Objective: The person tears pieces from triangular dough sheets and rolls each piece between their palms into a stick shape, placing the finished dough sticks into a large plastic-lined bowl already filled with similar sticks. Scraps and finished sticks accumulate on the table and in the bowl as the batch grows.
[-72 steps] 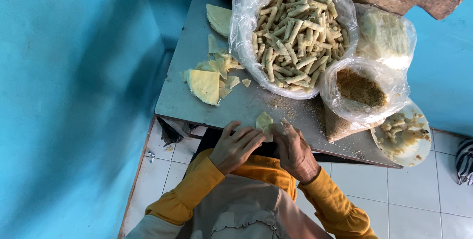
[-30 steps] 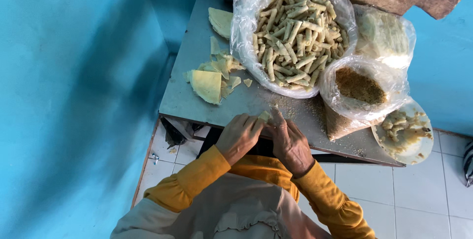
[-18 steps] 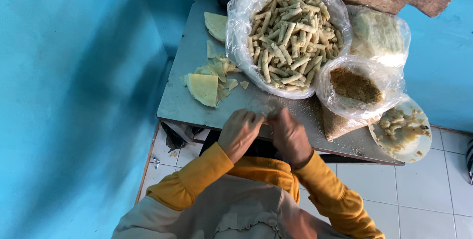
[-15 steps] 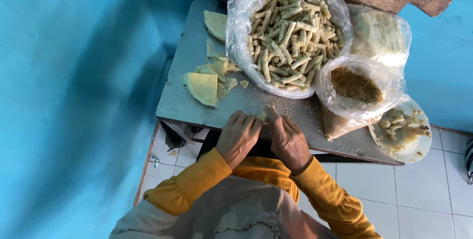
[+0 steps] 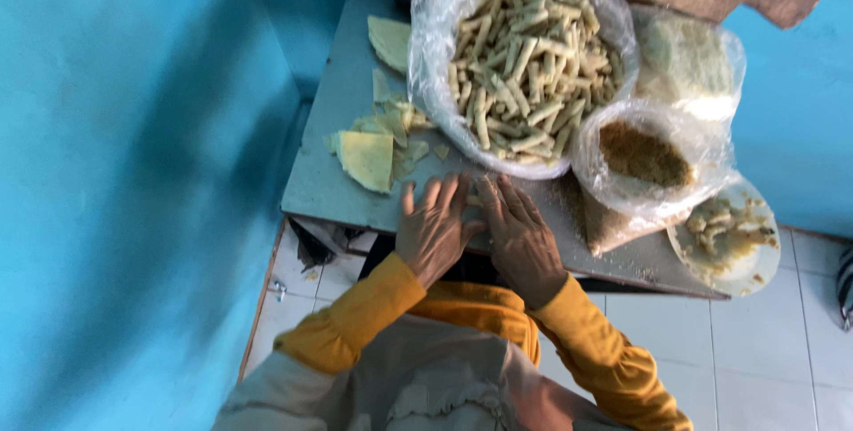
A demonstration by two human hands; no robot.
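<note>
both hands, left hand (image 5: 433, 228) and right hand (image 5: 520, 237), now press flat, fingers spread, rolling a pale wrapper (image 5: 478, 191) on the surface (image 5: 329, 184), no longer cupped.

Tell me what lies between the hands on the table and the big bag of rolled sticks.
Nothing visible does. Left hand and right hand lie flat on the grey table; the bag of rolled sticks sits just beyond the fingertips.

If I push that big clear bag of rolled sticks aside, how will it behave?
The bag is thin clear plastic with a loose rim, so it would likely sag and drag rather than slide. It is heaped with sticks, so probably heavy. Its mouth is open, so some may spill.
</note>
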